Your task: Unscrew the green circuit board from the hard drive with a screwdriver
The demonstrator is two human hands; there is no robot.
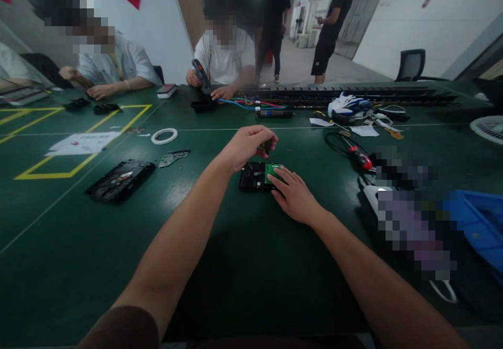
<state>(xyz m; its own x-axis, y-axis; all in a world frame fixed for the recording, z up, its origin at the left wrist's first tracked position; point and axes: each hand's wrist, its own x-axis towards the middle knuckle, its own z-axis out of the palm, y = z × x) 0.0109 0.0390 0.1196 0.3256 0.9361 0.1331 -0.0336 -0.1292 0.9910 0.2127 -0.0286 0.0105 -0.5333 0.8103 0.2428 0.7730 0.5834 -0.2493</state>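
My left hand (251,143) is closed around a small dark screwdriver (268,147), its lower end pointing down above the green circuit board. My fingers hide most of this tool. The green circuit board (270,172) sits in the right part of a black plastic housing (252,176), which lies flat on the green table before me. With fingers spread, my right hand (294,193) rests on the right edge of the board and housing, grasping nothing. Whether the lower end of the screwdriver touches the board I cannot tell.
Left of my hands lie another black housing (121,180), a loose circuit board (174,158) and a white tape roll (164,136). On the right are a red-and-black screwdriver (360,157), gloves (349,107) and a blue bin (477,223). Across the table a person (226,58) holds a power tool.
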